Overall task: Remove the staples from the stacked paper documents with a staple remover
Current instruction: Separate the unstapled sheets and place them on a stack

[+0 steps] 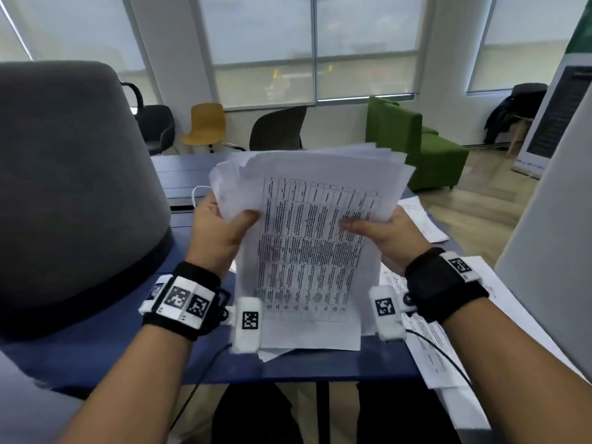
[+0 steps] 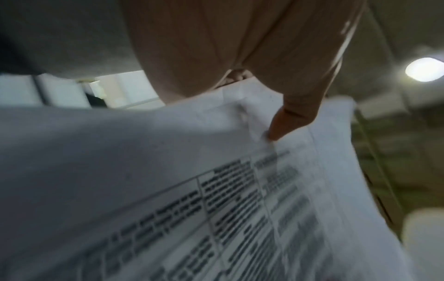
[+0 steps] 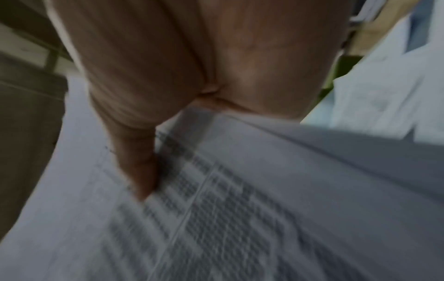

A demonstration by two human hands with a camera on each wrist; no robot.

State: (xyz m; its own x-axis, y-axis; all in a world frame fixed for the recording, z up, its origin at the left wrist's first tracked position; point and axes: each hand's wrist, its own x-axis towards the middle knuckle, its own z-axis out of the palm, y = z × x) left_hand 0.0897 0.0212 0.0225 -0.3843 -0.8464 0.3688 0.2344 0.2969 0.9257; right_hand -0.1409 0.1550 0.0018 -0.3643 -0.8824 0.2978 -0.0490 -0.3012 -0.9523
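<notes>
A thick stack of white printed papers (image 1: 307, 238) stands nearly upright above the blue table (image 1: 96, 354), its lower edge near the table's front. My left hand (image 1: 221, 225) grips the stack's left edge, thumb on the front sheet. My right hand (image 1: 378, 232) grips the right edge the same way. In the left wrist view the thumb presses the papers (image 2: 216, 190). The right wrist view shows the thumb lying across the printed table on the papers (image 3: 240, 199). No staple remover or staple is visible.
A large grey felt lampshade-like object (image 1: 70, 193) fills the left. More printed sheets (image 1: 429, 334) lie on the table at the right. A white panel (image 1: 551, 238) rises at the right edge. Chairs (image 1: 205, 126) and a green sofa (image 1: 416, 145) stand beyond.
</notes>
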